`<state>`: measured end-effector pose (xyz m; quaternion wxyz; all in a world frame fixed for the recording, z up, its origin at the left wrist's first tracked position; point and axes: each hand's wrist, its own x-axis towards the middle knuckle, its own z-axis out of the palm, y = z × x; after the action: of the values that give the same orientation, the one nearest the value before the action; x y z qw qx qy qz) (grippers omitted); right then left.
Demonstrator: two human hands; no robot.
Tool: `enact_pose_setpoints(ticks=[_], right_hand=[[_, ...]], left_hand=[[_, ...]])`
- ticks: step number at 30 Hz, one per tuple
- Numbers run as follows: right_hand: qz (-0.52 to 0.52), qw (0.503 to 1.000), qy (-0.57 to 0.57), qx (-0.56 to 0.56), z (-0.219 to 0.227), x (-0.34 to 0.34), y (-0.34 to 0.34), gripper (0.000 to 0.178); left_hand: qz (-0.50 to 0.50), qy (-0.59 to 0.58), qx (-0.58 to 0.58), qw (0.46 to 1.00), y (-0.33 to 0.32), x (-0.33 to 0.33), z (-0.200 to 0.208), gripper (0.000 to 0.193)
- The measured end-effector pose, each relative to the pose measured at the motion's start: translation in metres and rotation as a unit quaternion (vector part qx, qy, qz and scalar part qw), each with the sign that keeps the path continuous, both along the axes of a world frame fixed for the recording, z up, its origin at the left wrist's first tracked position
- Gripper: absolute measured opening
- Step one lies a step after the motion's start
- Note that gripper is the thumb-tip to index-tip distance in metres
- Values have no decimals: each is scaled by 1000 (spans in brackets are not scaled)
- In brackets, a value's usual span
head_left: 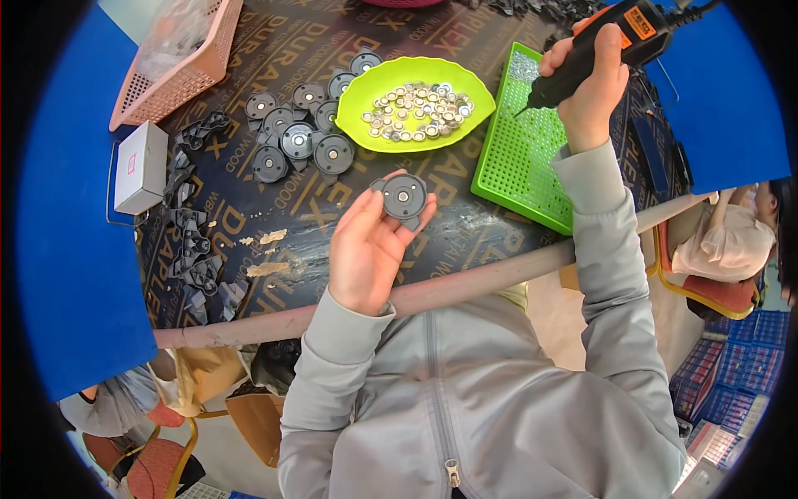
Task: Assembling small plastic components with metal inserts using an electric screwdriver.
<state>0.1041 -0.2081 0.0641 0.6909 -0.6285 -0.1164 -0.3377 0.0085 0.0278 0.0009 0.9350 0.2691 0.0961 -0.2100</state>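
Note:
My left hand (366, 245) holds a round dark grey plastic part (404, 198) with a small metal piece at its centre, just above the table. My right hand (594, 87) is wrapped round a black electric screwdriver (565, 79), its thin bit pointing down and left over a green perforated tray (544, 187). Between and beyond my hands, a yellow-green leaf-shaped bowl (357, 104) contains many small silvery round metal pieces (407, 116). Left of the bowl lies a cluster of similar round grey parts (334, 154), some overlapping.
Irregular dark plastic pieces (195, 241) are strewn along the table's left side. A white box (141, 169) and a pink basket (166, 91) with clear bags stand further left. Blue panels (715, 100) flank the table. A pale rail (482, 283) runs along the near edge; other people sit behind.

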Motion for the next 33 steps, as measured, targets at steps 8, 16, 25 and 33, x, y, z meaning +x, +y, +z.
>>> enact_pose_setpoints(ticks=[8,16,25,33], right_hand=[[-3,1000,19,-12,-4,2,0,38],[-3,1000,7,-9,-4,1,1,39],[26,998,22,47,20,-14,10,45],[332,941,11,71,34,-65,86,74]], left_hand=[[-3,-2,9,1000,0,0,1,31],[-3,-10,14,1000,0,-1,0,33],[5,-9,1,1000,0,-1,-3,35],[-5,-36,20,999,2,-1,-7,30]])
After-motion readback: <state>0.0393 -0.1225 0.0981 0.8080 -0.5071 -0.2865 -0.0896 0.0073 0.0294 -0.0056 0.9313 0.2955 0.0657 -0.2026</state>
